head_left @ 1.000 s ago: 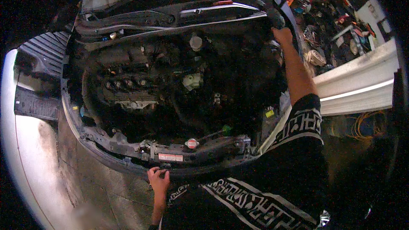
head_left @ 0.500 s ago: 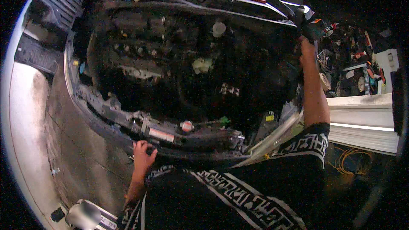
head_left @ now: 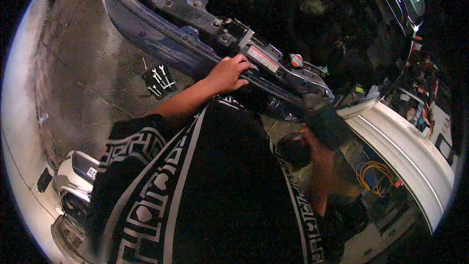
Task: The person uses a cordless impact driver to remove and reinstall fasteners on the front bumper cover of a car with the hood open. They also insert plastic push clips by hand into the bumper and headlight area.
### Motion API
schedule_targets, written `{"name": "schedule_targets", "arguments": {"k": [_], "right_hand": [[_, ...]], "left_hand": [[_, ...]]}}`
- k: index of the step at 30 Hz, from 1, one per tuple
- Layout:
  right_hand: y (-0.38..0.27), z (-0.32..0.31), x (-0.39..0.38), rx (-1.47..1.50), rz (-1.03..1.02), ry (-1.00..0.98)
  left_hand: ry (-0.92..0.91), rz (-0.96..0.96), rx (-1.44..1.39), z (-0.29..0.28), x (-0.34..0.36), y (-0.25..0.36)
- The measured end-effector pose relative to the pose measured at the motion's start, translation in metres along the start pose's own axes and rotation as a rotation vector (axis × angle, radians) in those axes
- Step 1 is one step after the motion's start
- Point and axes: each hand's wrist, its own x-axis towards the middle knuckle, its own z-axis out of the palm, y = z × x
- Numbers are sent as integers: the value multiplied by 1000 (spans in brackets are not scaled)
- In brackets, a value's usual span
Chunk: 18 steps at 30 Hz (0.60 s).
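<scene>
Clasping, by its look, a dark power tool (head_left: 330, 123), motion-blurred, in the right hand (head_left: 317, 152) near the front bumper (head_left: 163, 46), and resting the left hand (head_left: 228, 74), bent-fingered, on the upper edge (cannot tell if pinching anything), probably at a tool-handling step, calling next for a firm hold.

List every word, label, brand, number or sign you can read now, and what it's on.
Black shirt: bold pale lettering, not copied here.
White plate, lower left: dark characters, not copied.
Pale label on the car's front frame: too small to read.
Round cap: too small.
Yellow sticker: too small.
</scene>
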Motion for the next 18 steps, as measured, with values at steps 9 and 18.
{"name": "schedule_targets", "arguments": {"k": [9,18], "right_hand": [[61,113,-5,-335,2,116],[-1,113,20,-596,-332,-12]], "left_hand": [[24,74,15,6,-5,-10],[60,100,51,14,-3,-15]]}}
